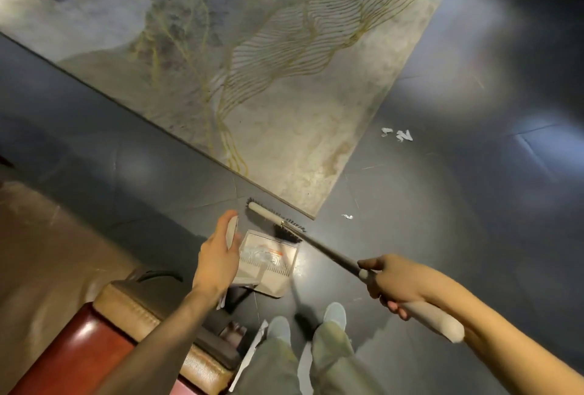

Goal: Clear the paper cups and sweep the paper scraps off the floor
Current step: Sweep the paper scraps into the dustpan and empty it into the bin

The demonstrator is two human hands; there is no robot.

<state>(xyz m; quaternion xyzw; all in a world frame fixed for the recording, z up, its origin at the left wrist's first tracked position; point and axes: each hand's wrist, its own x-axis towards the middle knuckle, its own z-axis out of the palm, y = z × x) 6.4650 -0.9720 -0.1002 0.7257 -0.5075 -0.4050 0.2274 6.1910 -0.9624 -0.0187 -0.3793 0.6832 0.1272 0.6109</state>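
Grey tiled floor [442, 236] bears rug [284, 110], paper scraps [403, 135].

Wearer's body, as recorded by the head camera. The left forearm [164, 331] and right forearm [489, 341] are shown bare down to the left hand [218, 255] and right hand [395, 284]. Both legs are covered by loose trousers [328, 353] of pale grey-green cloth, creased lengthwise. 2 round-toed shoes [279, 326] in pale grey-blue are worn; finer details are lost to blur.
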